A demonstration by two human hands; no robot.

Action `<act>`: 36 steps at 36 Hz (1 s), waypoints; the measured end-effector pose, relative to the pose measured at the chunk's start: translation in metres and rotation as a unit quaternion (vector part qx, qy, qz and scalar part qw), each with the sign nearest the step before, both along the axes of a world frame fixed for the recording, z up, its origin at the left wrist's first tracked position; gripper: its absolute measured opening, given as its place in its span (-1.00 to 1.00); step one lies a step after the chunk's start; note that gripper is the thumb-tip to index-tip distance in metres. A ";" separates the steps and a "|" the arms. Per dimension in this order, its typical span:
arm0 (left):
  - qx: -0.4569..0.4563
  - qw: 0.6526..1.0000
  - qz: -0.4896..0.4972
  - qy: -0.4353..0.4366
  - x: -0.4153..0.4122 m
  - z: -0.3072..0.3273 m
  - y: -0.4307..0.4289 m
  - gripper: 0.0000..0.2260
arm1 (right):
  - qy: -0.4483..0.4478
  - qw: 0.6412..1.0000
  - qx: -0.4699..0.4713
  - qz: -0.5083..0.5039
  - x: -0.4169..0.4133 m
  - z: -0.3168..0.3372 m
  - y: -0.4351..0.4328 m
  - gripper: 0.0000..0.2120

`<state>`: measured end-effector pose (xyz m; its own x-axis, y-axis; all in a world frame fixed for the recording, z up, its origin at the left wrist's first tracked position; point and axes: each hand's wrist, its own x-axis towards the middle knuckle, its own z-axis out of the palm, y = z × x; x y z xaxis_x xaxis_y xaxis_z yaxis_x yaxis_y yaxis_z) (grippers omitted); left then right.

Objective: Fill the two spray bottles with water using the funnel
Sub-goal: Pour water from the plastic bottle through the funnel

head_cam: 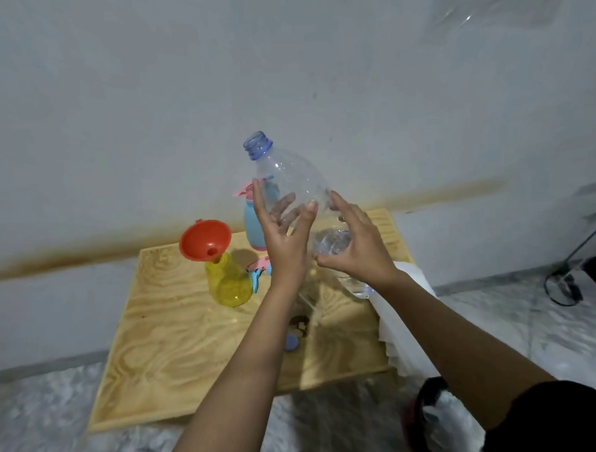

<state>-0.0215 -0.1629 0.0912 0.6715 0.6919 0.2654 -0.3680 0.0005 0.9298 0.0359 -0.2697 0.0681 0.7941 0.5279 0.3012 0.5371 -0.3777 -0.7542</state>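
Pale grey plaster wall (284, 74), marked by a rusty-brown stain band, rises behind a plywood board (179, 348) with swirling grain that lies on a speckled grey floor (43, 420).

Both bare forearms reach forward over the board. Between the hands is a water bottle (288, 172) of thin, clear, faintly dimpled plastic with a blue threaded neck and no cap. Its long axis is tilted: the mouth points up and away to the left, the base down toward the right wrist, and a little water pools in the lower part. The left hand (283, 233) cups the bottle's middle, thumb on the near side and fingers visible through the plastic behind it. The right hand (355, 247) curls round the lower body, thumb underneath.

Left of the left hand, a smooth orange-red funnel (206, 241) sits tilted in the neck of a translucent yellow spray bottle (227, 282), a squat cone standing upright. A pink-and-blue spray head (259, 269) lies just beside the left wrist. Behind the left hand stands a blue spray bottle (252, 224) with a pink trigger top. A blue cap (291, 341) lies partly hidden under the left forearm, and a white crumpled sheet (404, 323) lies under the right forearm.
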 end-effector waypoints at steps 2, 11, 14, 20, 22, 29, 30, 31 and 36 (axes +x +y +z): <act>-0.023 1.000 0.010 0.002 -0.009 -0.003 -0.004 -0.32 | -0.008 0.999 -0.032 0.010 -0.005 0.000 -0.003 -0.05; -0.087 0.993 0.063 0.053 -0.041 -0.036 -0.016 -0.31 | -0.030 0.984 -0.168 0.060 -0.026 -0.011 -0.013 -0.06; -0.114 0.989 0.068 0.071 -0.049 -0.045 -0.019 -0.28 | -0.038 0.975 -0.211 0.063 -0.030 -0.013 -0.012 -0.08; -0.165 0.981 0.069 0.076 -0.055 -0.050 -0.024 -0.34 | -0.045 0.962 -0.265 0.046 -0.036 -0.009 -0.008 -0.10; -0.193 0.977 0.062 0.066 -0.055 -0.047 -0.024 -0.34 | -0.054 0.958 -0.278 0.041 -0.037 -0.004 -0.007 -0.11; -0.246 0.966 0.055 0.063 -0.049 -0.041 -0.024 -0.37 | -0.096 0.931 -0.351 0.037 -0.034 0.018 -0.003 -0.04; -0.254 0.964 0.053 0.060 -0.048 -0.040 -0.024 -0.37 | -0.103 0.929 -0.354 0.037 -0.034 0.020 -0.003 -0.04; -0.262 0.962 0.051 0.056 -0.047 -0.039 -0.024 -0.37 | -0.110 0.927 -0.357 0.035 -0.034 0.022 -0.002 -0.04; -0.289 0.956 0.047 0.036 -0.041 -0.032 -0.025 -0.40 | -0.125 0.920 -0.370 0.024 -0.032 0.033 -0.002 -0.05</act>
<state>-0.0625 -0.1881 0.0589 0.6016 0.7668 -0.2238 -0.3262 0.4915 0.8075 0.0044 -0.2716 0.1010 0.7188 0.6951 0.0154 0.6890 -0.7091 -0.1500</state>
